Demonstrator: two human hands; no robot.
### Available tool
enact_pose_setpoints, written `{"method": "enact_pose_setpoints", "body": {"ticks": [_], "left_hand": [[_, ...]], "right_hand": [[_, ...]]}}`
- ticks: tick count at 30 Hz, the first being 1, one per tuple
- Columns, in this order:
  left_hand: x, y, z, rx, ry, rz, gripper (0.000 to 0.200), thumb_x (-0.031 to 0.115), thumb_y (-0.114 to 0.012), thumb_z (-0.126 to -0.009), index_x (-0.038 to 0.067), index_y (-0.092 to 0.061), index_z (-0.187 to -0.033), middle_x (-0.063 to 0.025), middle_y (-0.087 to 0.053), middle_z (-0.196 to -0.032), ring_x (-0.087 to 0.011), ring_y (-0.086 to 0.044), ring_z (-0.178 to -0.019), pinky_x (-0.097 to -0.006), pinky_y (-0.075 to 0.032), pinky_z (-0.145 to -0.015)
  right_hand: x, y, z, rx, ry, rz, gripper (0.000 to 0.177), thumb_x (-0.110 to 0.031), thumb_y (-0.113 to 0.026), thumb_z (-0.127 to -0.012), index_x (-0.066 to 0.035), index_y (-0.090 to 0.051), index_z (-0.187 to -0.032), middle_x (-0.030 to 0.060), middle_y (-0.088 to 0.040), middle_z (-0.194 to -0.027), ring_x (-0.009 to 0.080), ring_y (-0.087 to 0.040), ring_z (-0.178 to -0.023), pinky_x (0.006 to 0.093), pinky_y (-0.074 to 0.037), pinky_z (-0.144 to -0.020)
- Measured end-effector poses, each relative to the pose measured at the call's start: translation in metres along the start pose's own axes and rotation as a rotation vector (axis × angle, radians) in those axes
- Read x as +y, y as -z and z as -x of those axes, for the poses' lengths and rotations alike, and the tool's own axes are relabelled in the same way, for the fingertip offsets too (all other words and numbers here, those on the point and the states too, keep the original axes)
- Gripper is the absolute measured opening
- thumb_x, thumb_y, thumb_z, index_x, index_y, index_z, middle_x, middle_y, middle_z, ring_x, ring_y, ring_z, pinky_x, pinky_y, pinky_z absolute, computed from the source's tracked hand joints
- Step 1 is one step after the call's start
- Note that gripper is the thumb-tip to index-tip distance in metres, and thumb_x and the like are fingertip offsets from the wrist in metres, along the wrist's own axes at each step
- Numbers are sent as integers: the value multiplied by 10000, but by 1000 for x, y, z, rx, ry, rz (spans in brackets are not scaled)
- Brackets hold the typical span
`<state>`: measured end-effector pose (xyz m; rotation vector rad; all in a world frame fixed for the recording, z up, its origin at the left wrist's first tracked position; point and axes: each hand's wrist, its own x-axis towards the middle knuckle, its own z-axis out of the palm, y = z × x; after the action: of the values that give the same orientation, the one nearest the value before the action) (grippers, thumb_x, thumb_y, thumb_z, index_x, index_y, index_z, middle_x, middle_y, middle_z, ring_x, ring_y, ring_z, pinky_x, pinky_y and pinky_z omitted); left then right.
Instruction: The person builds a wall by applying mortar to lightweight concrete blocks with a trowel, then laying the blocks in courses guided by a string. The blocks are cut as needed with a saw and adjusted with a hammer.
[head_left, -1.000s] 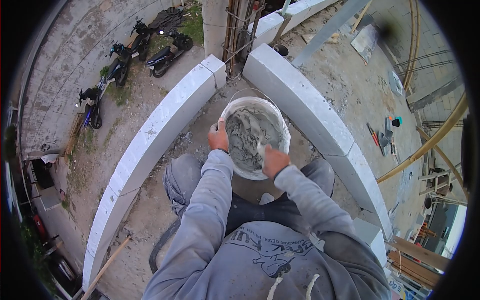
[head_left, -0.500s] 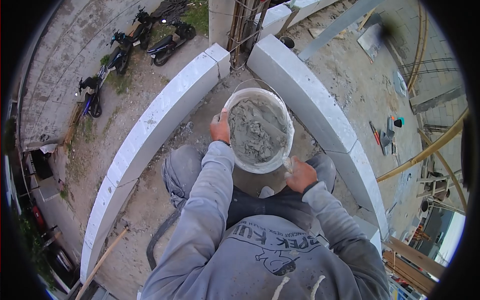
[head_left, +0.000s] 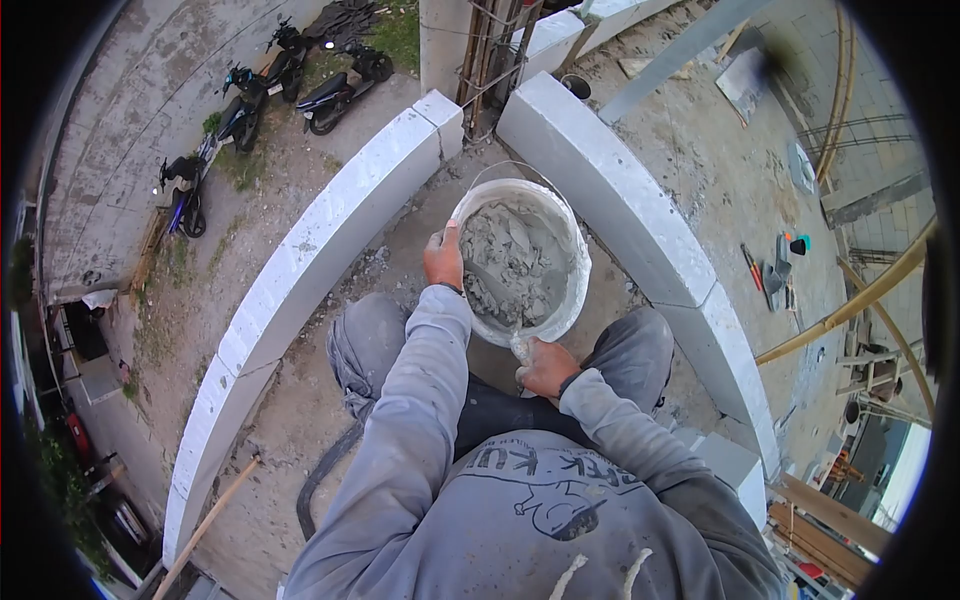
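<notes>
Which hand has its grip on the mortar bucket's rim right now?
The left hand, clamped over the left rim of the bucket. The right hand sits just outside the near rim, closed on a mortar-caked tool.

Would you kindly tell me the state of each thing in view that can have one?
bucket: upright, open, part full of mortar.
mortar: wet, lumpy.
left hand: gripping the bucket's rim.
right hand: closed at the near rim, mortar-smeared.
motorbikes: parked.
</notes>
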<state>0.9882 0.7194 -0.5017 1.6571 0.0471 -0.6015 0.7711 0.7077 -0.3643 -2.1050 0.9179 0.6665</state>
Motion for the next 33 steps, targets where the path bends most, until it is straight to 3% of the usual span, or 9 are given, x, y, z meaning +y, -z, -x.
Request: {"method": "enact_pose_setpoints", "body": {"ticks": [3, 8, 11, 13, 15, 16, 23, 28, 33], "left_hand": [[-1, -1, -3, -35, 14, 88, 443, 372, -554, -843, -55, -618, -939, -134, -637, -860, -189, -567, -780, -303, -432, -733], [-2, -1, -2, -59, 50, 163, 427, 350, -552, -850, -60, -608, -958, -118, -631, -880, -170, -556, -781, -293, -432, -725], [-1, -1, -2, -57, 58, 183, 416, 335, -556, -852, -62, -602, -969, -112, -627, -892, -167, -552, -786, -290, -431, -728], [-2, -1, -3, -67, 68, 165, 409, 326, -559, -852, -62, -600, -973, -109, -624, -895, -164, -550, -789, -289, -431, -730], [-5, -3, -5, -96, 111, 283, 406, 320, -561, -852, -68, -597, -969, -108, -623, -884, -168, -550, -786, -290, -429, -732], [-4, -3, -6, -94, 107, 283, 406, 320, -561, -852, -68, -597, -969, -108, -623, -884, -168, -550, -786, -290, -429, -732], [6, 0, 3, -50, 4, 90, 409, 327, -546, -857, -66, -604, -953, -113, -626, -874, -175, -552, -787, -290, -427, -730], [9, 0, 4, -40, -29, 34, 399, 329, -531, -863, -56, -611, -930, -108, -628, -850, -166, -547, -765, -295, -429, -710], [-18, -2, -12, -120, 33, 188, 394, 332, -529, -867, -51, -612, -913, -100, -625, -853, -157, -541, -746, -301, -432, -694]], "right_hand": [[2, 7, 6, -6, 16, -38, 383, -182, -566, -652, 48, -512, -953, 258, -603, -823, 357, -617, -741, 420, -482, -696], [7, 47, 31, -258, -107, -452, 318, -116, -569, -668, 30, -503, -942, 146, -585, -705, 188, -570, -460, 321, -470, -473], [17, 54, 30, -178, -149, -563, 294, -98, -560, -678, 28, -499, -936, 108, -564, -674, 152, -547, -443, 304, -459, -457], [19, 53, 15, -127, -157, -456, 334, -131, -579, -669, 38, -497, -945, 167, -590, -713, 235, -602, -540, 357, -487, -537], [43, 28, -17, 277, 69, 46, 389, -181, -599, -659, 47, -499, -958, 237, -599, -766, 340, -615, -703, 420, -485, -664], [37, 26, -24, 249, 40, 33, 413, -199, -590, -654, 58, -500, -966, 274, -593, -808, 399, -580, -828, 454, -453, -757], [13, 17, 0, 24, 51, 165, 446, -158, -543, -638, 84, -479, -1006, 259, -602, -797, 385, -596, -799, 449, -465, -736], [18, 17, 7, -22, 87, 18, 467, -174, -579, -608, 74, -502, -996, 272, -597, -816, 387, -594, -813, 452, -460, -728], [15, 52, 26, -275, 15, -286, 361, -138, -593, -661, 71, -506, -942, 193, -601, -743, 254, -613, -584, 368, -481, -567]]}}
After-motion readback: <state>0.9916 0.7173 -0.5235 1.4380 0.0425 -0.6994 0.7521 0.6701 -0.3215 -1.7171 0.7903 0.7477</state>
